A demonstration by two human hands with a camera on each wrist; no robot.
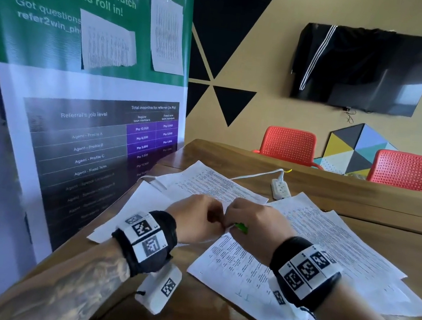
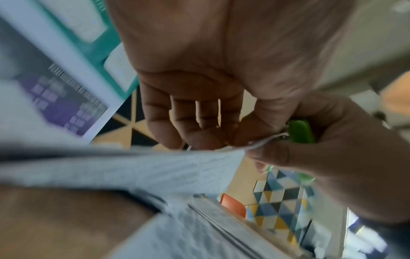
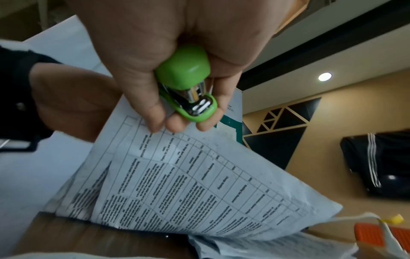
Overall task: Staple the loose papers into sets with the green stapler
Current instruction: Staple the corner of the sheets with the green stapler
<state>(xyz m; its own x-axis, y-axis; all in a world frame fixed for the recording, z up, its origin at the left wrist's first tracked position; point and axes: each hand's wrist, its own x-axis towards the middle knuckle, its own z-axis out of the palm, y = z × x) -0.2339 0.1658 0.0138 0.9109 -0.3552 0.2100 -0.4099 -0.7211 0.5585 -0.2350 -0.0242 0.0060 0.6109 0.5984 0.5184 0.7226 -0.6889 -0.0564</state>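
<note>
Green stapler (image 3: 187, 85) sits clenched in the right hand (image 1: 254, 229), raised over the bench (image 1: 364, 195) with its mouth at the lifted corner of a printed paper set (image 3: 199, 184), while the left hand (image 1: 194, 222) pinches that same corner just beside it. Risk: left fingertips (image 2: 199, 133) look very close to the stapler mouth, so a squeeze could nip them. Sheets also fan apart lower down, so the staple may miss a page or go in crooked; other loose papers (image 1: 344, 236) still lie spread on the bench.
</note>
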